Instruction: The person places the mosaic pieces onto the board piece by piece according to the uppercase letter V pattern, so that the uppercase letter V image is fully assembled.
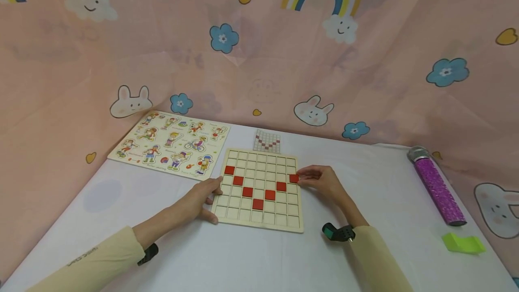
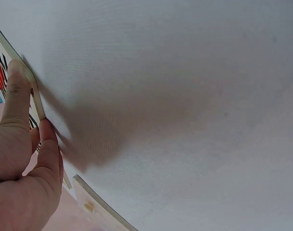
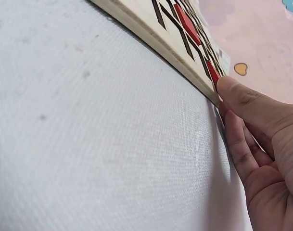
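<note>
A square wooden grid board (image 1: 247,171) lies on the white tabletop, with several red square tiles (image 1: 257,204) in its cells forming a V. The left hand (image 1: 196,199) grips the board's left side near the lower corner; in the left wrist view its thumb lies on top and its fingers against the edge. At the right side, the right hand (image 1: 324,183) pinches the board's edge, its thumb beside the uppermost right red tile (image 3: 212,72). Just behind the board lies a small pattern card (image 1: 267,147) showing a red V on a grid.
A picture puzzle board (image 1: 162,142) with sports figures lies at the back left, close to the grid board. A glittery purple microphone-shaped tube (image 1: 439,190) and a bright green piece (image 1: 463,243) lie at the right. Behind the table hangs a pink printed cloth (image 1: 259,57).
</note>
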`<act>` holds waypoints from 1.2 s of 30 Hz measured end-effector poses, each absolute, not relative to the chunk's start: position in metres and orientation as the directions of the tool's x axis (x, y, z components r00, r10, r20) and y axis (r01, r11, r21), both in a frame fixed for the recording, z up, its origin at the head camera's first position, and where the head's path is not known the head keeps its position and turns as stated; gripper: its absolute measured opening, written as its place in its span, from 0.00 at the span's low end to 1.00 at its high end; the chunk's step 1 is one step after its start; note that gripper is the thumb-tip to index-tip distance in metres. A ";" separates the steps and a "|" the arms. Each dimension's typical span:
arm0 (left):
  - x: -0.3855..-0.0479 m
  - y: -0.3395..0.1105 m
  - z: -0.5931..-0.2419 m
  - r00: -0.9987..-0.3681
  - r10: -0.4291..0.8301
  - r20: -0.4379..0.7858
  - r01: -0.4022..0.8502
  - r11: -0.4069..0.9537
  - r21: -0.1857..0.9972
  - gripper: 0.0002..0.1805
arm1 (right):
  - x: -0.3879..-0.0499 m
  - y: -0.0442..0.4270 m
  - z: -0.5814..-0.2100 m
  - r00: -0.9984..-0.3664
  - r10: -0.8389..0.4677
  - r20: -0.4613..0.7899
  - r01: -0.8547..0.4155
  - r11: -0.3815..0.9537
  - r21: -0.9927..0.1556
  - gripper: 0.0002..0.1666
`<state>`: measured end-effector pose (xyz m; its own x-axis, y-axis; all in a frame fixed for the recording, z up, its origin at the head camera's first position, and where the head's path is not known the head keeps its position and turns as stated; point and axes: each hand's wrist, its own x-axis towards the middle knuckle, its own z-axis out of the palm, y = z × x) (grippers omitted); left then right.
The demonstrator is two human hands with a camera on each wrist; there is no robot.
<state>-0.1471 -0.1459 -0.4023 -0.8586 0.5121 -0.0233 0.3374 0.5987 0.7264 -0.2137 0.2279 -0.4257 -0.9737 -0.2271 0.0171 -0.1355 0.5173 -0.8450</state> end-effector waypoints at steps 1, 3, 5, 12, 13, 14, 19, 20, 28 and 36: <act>-0.147 -0.146 -0.403 -0.858 0.513 -0.023 0.337 0.597 0.728 0.60 | -0.213 0.228 -0.426 -0.972 -0.233 0.021 -0.143 0.519 -0.842 0.19; -0.148 -0.146 -0.403 -0.857 0.515 -0.022 0.339 0.597 0.727 0.60 | -0.213 0.228 -0.425 -0.971 -0.238 0.028 -0.152 0.522 -0.839 0.20; -0.148 -0.146 -0.403 -0.856 0.516 -0.021 0.342 0.597 0.726 0.60 | -0.212 0.229 -0.424 -0.969 -0.243 0.037 -0.162 0.517 -0.840 0.20; -0.149 -0.146 -0.401 -0.862 0.506 -0.034 0.329 0.609 0.722 0.60 | -0.211 0.230 -0.423 -0.964 -0.257 0.073 -0.185 0.446 -0.876 0.20; -0.149 -0.146 -0.401 -0.863 0.504 -0.037 0.325 0.610 0.722 0.60 | -0.211 0.230 -0.423 -0.963 -0.260 0.076 -0.188 0.439 -0.879 0.20; -0.148 -0.146 -0.400 -0.864 0.502 -0.040 0.322 0.612 0.722 0.60 | -0.211 0.229 -0.424 -0.962 -0.261 0.076 -0.187 0.431 -0.883 0.20; -0.148 -0.145 -0.400 -0.866 0.498 -0.046 0.313 0.611 0.728 0.59 | -0.210 0.227 -0.422 -0.966 -0.251 0.067 -0.169 0.414 -0.894 0.19; -0.149 -0.144 -0.400 -0.866 0.497 -0.044 0.313 0.610 0.728 0.57 | -0.210 0.227 -0.422 -0.965 -0.253 0.068 -0.171 0.413 -0.894 0.19; -0.151 -0.141 -0.399 -0.861 0.505 -0.056 0.313 0.615 0.724 0.59 | -0.209 0.227 -0.421 -0.972 -0.230 0.038 -0.131 0.404 -0.905 0.19; -0.147 -0.146 -0.392 -0.840 0.530 -0.116 0.292 0.622 0.726 0.53 | -0.206 0.236 -0.423 -0.978 -0.204 0.051 -0.138 0.440 -0.887 0.18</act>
<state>-0.1470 -0.1463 -0.3917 -0.8400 0.5300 -0.1159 0.2924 0.6222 0.7262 -0.2058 0.2360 -0.4228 -0.9777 -0.2036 0.0509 -0.1379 0.4404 -0.8872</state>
